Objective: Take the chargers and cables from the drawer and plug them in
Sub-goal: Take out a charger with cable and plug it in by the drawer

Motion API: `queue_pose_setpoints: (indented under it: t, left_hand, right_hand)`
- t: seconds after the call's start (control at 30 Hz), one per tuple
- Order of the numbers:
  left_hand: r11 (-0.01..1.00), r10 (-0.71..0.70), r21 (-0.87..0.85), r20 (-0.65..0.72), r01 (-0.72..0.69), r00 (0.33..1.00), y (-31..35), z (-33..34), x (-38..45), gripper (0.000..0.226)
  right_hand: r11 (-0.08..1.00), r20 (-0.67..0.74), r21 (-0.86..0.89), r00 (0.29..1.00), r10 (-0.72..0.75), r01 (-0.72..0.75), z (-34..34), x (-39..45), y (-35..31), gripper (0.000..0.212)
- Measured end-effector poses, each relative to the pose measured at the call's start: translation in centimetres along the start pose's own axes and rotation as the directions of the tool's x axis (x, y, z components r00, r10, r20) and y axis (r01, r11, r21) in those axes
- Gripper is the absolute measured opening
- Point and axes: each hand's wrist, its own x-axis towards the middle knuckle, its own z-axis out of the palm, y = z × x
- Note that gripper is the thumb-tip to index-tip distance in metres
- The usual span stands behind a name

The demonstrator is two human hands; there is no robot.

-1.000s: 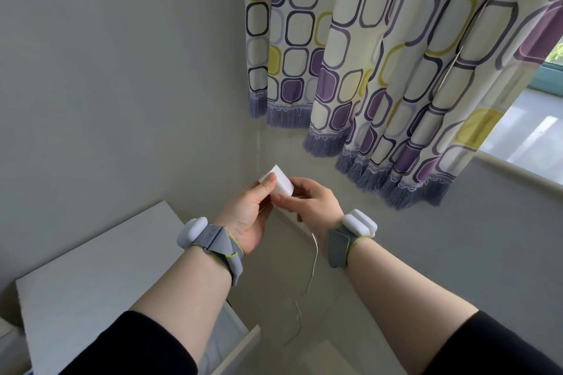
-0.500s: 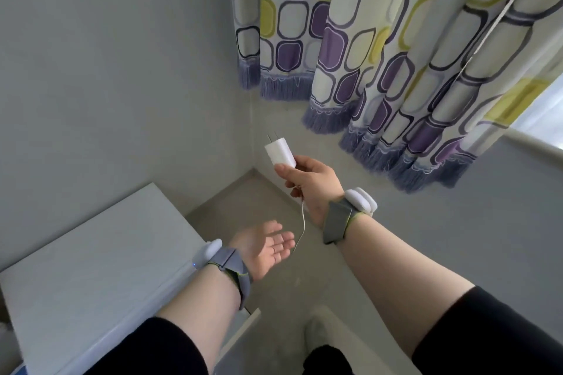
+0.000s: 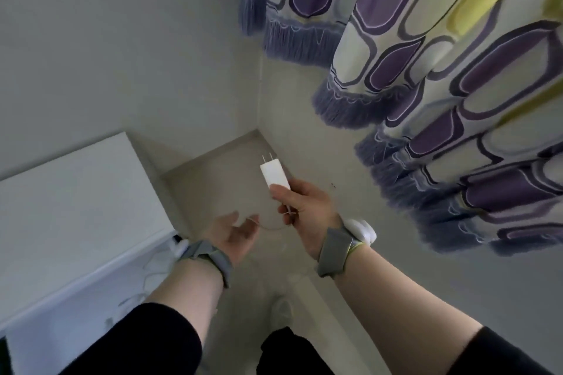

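No readable text, label, brand, number or sign appears anywhere; the white charger [image 3: 274, 176] shows a plain face, and the wrist bands [image 3: 335, 248] carry no legible marking.

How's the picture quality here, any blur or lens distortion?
Head view: soft, even light without glare; wide-angle bending stretches the curtain toward the edges; the charger in the right hand is fairly sharp, the left hand slightly smeared.

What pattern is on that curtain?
The curtain has rounded squares in purple, yellow and cream with dark outlines, plus a bluish fringe; the head view shows it.
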Motion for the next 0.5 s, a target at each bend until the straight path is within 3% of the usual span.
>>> queue_pose_setpoints:
  t: [0.17,0.3,0.37,0.5]
  left_hand:
    - [0.996,0.074,0.062,-0.099,-0.068,0.992,2.3,0.5,6.9,0.023]
    - [0.955,0.176,0.262,-0.135,-0.136,0.975,2.8,1.0,9.5,0.028]
    - [0.900,0.192,0.416,-0.116,-0.128,0.975,2.5,1.3,10.8,0.027]
    - [0.677,0.246,0.719,-0.015,-0.161,0.969,1.7,1.4,13.9,0.020]
  right_hand:
    - [0.986,-0.077,-0.002,0.983,0.164,-0.165,-3.8,5.0,5.2,0.038]
    - [0.967,-0.144,0.073,0.957,0.253,-0.244,-5.2,6.7,8.6,0.037]
    - [0.956,-0.175,0.107,0.942,0.288,-0.272,-5.7,8.0,10.1,0.039]
    - [0.922,-0.225,0.248,0.907,0.355,-0.299,-6.5,10.6,12.8,0.031]
